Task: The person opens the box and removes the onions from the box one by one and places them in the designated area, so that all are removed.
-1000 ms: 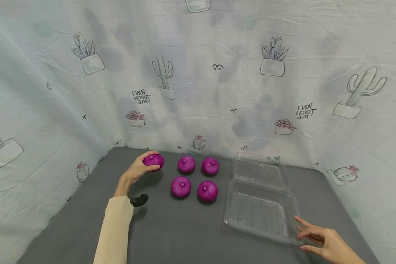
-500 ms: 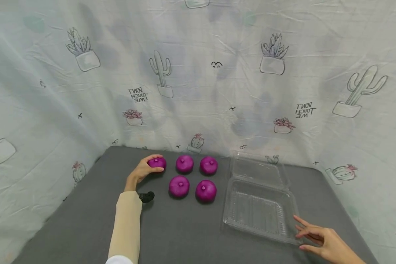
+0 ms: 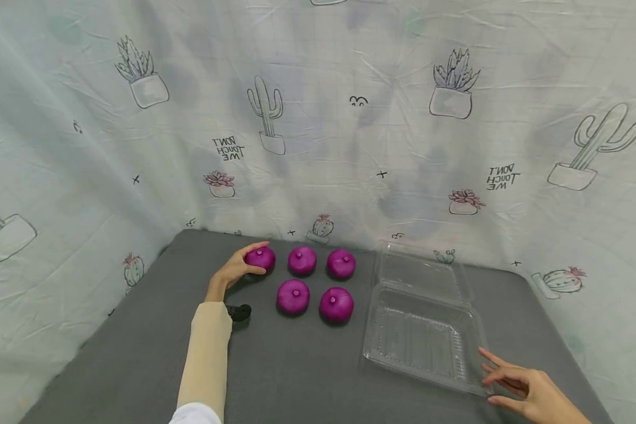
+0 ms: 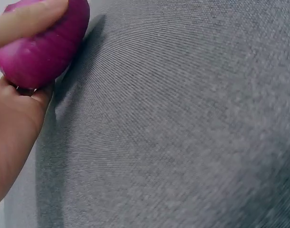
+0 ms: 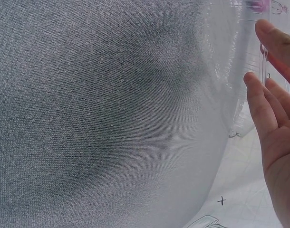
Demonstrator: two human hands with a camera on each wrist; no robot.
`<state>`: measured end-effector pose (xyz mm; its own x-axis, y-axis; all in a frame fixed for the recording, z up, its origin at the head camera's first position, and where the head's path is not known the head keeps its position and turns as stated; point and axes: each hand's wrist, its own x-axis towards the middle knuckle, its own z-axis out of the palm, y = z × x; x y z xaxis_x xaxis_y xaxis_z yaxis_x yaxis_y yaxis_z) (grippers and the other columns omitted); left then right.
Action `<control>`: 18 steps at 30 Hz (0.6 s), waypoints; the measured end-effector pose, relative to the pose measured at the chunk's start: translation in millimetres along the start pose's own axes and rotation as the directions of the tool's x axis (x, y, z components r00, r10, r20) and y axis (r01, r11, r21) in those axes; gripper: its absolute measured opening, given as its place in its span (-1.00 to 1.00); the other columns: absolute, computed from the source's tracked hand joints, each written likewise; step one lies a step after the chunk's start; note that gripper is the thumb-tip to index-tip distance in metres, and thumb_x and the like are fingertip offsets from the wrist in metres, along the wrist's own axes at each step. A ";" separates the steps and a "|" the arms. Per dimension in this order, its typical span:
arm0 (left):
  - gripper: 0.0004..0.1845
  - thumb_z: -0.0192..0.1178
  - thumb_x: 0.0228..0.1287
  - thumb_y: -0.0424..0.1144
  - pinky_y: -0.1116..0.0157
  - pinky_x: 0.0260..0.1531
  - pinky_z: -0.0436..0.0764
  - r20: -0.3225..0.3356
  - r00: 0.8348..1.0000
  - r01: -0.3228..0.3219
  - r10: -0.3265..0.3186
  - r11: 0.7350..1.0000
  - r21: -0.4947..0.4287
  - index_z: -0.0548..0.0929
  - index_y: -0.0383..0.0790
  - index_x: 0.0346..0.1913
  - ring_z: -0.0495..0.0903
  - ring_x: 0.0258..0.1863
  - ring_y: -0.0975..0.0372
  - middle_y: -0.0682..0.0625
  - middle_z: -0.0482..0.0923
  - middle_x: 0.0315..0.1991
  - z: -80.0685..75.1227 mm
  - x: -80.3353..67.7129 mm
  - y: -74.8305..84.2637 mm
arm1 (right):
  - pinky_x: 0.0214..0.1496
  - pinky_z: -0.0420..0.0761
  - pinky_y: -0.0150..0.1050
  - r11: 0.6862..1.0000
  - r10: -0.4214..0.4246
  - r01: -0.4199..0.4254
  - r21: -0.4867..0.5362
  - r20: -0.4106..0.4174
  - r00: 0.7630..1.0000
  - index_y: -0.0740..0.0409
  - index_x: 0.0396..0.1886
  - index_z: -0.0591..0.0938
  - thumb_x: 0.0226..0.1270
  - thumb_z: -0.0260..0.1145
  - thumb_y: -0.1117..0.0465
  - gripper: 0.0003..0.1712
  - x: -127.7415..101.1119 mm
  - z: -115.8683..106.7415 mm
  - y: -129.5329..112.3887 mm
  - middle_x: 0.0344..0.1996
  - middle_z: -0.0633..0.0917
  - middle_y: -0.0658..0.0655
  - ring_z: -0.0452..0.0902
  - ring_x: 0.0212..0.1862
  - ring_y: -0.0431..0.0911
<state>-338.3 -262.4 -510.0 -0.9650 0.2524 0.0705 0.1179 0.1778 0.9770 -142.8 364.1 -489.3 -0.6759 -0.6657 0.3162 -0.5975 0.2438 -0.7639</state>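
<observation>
A makeshift recording booth: cactus-print sheet (image 3: 350,135) draped behind a grey-clothed table (image 3: 297,365).

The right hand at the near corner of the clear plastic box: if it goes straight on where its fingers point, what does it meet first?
Probably the clear plastic clamshell box: the right hand has straight fingers at its near right corner, pointing left across it.

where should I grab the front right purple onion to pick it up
Grip the front right onion across its round middle, coming from above. It sits upright with its small nub on top and is widest at the waist. The neighbouring onion stands close on its left, but its near and right sides look free, so fingers probably fit best there.
</observation>
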 end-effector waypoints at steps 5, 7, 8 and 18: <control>-0.03 0.41 -0.05 -0.57 -0.10 0.25 0.25 -0.035 0.999 -0.018 0.021 0.998 0.065 0.18 -0.21 0.46 0.19 0.32 -0.16 -0.27 0.11 0.41 2.5 1.4 -2.1 | -0.15 0.60 -0.46 0.999 0.021 -0.021 -0.027 -0.008 1.000 0.28 -0.10 0.65 0.06 0.38 0.51 -0.65 0.5 -0.4 -2.1 0.34 0.26 -0.32 0.43 0.13 -0.41; -0.04 0.42 -0.05 -0.55 -0.11 0.24 0.26 -0.051 0.998 -0.017 0.022 0.995 0.098 0.19 -0.21 0.45 0.20 0.31 -0.17 -0.28 0.14 0.39 4.0 1.1 -1.6 | -0.15 0.60 -0.47 0.999 0.021 -0.021 -0.042 -0.013 1.000 0.26 -0.11 0.65 0.06 0.38 0.51 -0.65 0.8 -0.3 -2.6 0.34 0.26 -0.32 0.43 0.12 -0.41; -0.04 0.42 -0.04 -0.54 -0.11 0.24 0.26 -0.054 0.998 -0.023 0.030 0.993 0.119 0.19 -0.22 0.45 0.21 0.31 -0.17 -0.29 0.15 0.39 4.4 0.8 -1.2 | -0.14 0.60 -0.47 0.999 0.020 -0.021 -0.044 -0.014 1.000 0.25 -0.10 0.65 0.06 0.38 0.51 -0.65 1.1 -0.1 -2.6 0.35 0.26 -0.32 0.44 0.12 -0.41; 0.02 0.43 0.00 -0.48 -0.15 0.26 0.21 -0.057 0.998 0.009 0.002 0.983 0.184 0.09 -0.15 0.50 0.12 0.36 -0.18 -0.27 0.04 0.45 3.9 -7.0 0.2 | -0.11 0.58 -0.47 1.000 0.008 -0.008 0.000 0.005 1.000 0.31 -0.09 0.63 0.07 0.37 0.52 -0.65 2.9 0.7 1.3 0.35 0.26 -0.31 0.41 0.15 -0.39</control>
<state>-330.6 -260.5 -511.1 -0.9767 0.1976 0.0835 0.1501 0.3517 0.9240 -145.1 362.0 -489.8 -0.6786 -0.6670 0.3075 -0.5921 0.2490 -0.7665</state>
